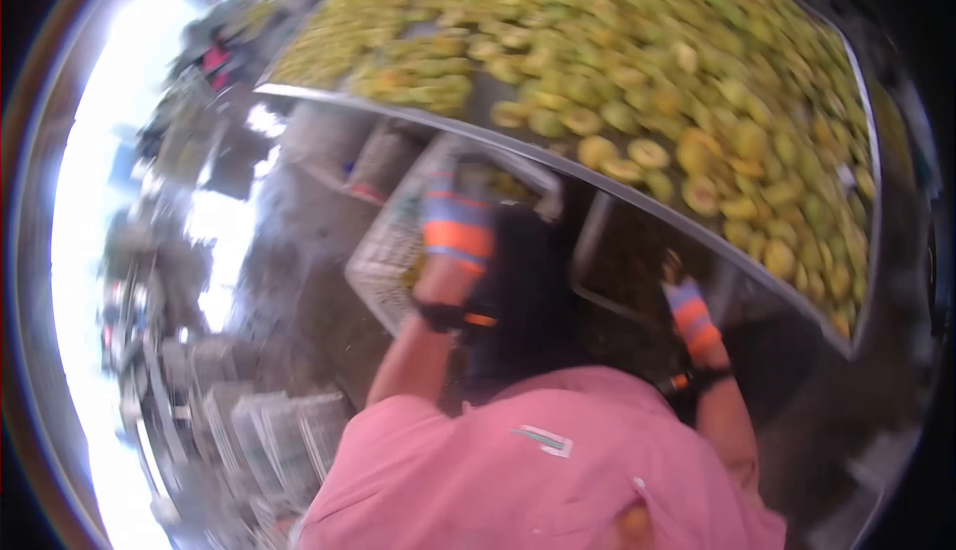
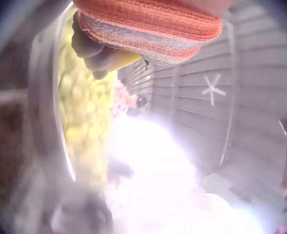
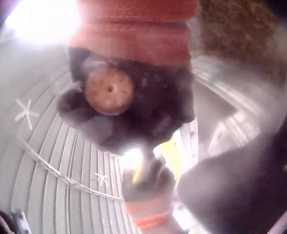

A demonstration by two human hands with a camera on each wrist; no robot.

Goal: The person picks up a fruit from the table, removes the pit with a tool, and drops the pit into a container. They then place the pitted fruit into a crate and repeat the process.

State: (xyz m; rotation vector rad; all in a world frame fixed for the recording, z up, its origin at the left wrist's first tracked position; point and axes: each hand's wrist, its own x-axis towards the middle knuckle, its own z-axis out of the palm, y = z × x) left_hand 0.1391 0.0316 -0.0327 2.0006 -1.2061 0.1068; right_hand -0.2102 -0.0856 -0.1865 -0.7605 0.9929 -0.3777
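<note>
My left hand [image 1: 458, 223], in an orange and grey knit glove with dark fingers, is blurred above a white crate [image 1: 383, 256]. In the left wrist view its fingers [image 2: 87, 46] curl round a yellow piece of fruit [image 2: 125, 59]. My right hand [image 1: 694, 313], gloved alike, is lower and to the right, by a dark bin [image 1: 622, 256]. Its dark fingers curl round a brown, round-ended thing [image 3: 109, 91] with a small hole in its middle; the rest of that thing is hidden in the grip.
A metal-edged table [image 1: 398, 112] heaped with yellow-green halved fruit [image 1: 697, 152] spans the far side. Stacked pale crates [image 1: 284, 440] stand at the lower left on a wet floor [image 1: 299, 241]. Pale sacks [image 1: 324, 142] sit below the table's left corner.
</note>
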